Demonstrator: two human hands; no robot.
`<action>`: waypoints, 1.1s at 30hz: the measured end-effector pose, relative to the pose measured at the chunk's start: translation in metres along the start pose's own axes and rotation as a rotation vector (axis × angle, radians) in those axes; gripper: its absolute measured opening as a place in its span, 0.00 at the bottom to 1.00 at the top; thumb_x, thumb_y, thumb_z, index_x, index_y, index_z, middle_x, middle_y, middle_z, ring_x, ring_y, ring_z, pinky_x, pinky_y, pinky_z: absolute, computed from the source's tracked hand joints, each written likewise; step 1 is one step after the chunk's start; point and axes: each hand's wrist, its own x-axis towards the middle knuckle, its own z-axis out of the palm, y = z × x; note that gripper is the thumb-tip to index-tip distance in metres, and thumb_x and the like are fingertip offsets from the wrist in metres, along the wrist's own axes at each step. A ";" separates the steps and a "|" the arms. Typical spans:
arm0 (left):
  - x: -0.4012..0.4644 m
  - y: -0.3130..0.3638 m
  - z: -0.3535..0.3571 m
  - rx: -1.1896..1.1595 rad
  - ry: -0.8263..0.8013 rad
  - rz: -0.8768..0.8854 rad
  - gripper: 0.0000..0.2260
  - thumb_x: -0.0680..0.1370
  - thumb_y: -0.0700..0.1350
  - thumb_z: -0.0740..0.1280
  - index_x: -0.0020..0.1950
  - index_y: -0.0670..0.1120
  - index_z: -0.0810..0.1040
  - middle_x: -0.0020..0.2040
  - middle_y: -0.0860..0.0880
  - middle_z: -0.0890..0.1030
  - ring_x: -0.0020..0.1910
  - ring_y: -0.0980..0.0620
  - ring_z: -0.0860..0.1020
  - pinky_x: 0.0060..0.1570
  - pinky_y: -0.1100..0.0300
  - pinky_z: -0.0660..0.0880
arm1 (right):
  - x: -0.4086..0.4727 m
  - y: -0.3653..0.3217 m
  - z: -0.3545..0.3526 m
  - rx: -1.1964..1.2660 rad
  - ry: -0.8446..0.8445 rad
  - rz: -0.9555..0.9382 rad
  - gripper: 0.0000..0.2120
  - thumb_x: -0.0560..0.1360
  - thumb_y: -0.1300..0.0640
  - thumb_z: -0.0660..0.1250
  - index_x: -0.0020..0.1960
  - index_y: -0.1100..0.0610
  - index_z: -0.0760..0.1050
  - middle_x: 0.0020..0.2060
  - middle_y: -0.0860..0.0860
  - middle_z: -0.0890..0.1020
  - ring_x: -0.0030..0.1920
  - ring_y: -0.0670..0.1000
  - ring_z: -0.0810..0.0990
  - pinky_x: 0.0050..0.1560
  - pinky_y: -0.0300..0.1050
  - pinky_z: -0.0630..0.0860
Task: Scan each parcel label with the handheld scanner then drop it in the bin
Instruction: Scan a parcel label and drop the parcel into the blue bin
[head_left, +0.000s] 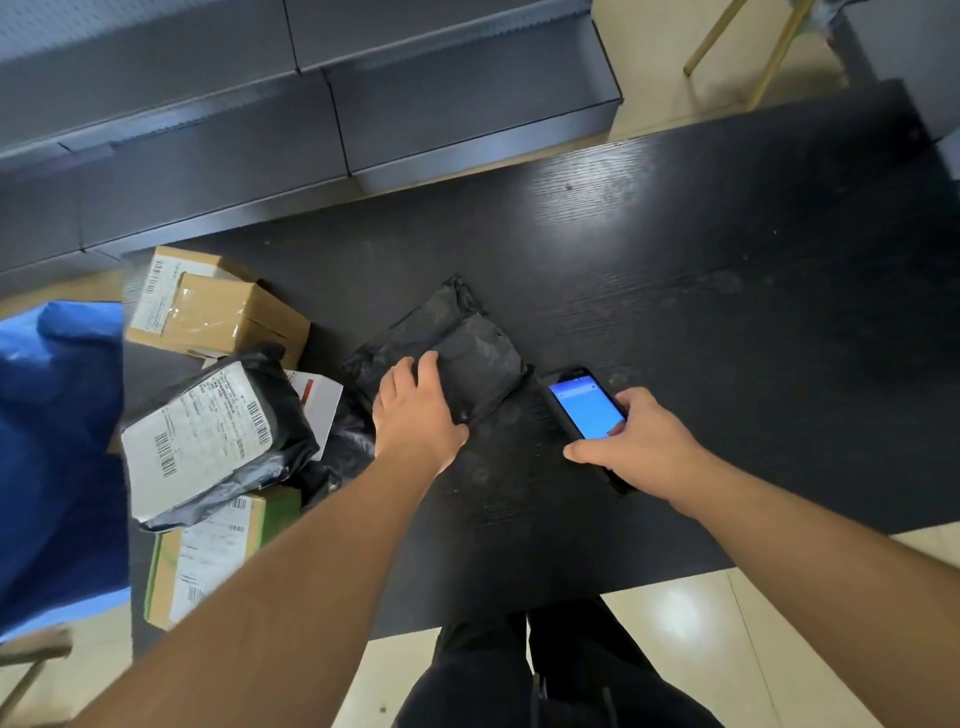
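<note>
Black poly mailer (457, 348) lies flat on the dark table (727, 270), near the middle of its near half, with its long axis running from the near left up to the far tip, slightly diagonal to the table edge. No label shows on the upturned face, so I judge the label sits underneath and the bag must be flipped before scanning. Left hand (415, 410) rests on the mailer's near-left corner, fingers laid together over the plastic and curling at its edge, thumb at the near side; whether it truly grips or only presses I cannot tell. Right hand (634, 441) holds the handheld scanner (587, 410) just beside the mailer's right edge, thumb on the lit blue screen and fingers wrapped round the body. The left hand is plainly the nearer to the bag, so the turn-over falls to it. Further left sit a labelled black bag (208, 441), two brown cartons (218, 306) and a green-edged box (208, 561), with the blue bin bag (57, 457) at the table's left end.
</note>
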 end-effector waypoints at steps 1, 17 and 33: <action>0.000 0.000 -0.001 0.002 0.004 0.002 0.48 0.72 0.54 0.79 0.84 0.51 0.53 0.82 0.44 0.59 0.81 0.41 0.57 0.80 0.43 0.60 | -0.001 0.001 -0.001 0.000 0.003 0.001 0.44 0.67 0.43 0.82 0.74 0.51 0.63 0.53 0.50 0.78 0.50 0.51 0.82 0.51 0.52 0.83; -0.052 0.002 -0.052 -0.921 -0.169 -0.159 0.42 0.69 0.54 0.80 0.80 0.54 0.65 0.71 0.51 0.76 0.64 0.49 0.79 0.67 0.50 0.76 | -0.052 -0.011 -0.022 -0.010 0.019 -0.089 0.44 0.67 0.43 0.83 0.74 0.51 0.64 0.55 0.50 0.78 0.52 0.51 0.81 0.49 0.49 0.81; -0.135 -0.037 -0.132 -1.698 -0.291 -0.184 0.16 0.84 0.48 0.61 0.62 0.41 0.83 0.59 0.39 0.86 0.54 0.41 0.85 0.58 0.47 0.78 | -0.132 -0.072 -0.045 -0.124 -0.096 -0.333 0.32 0.67 0.44 0.83 0.63 0.47 0.70 0.54 0.49 0.81 0.52 0.51 0.84 0.59 0.52 0.82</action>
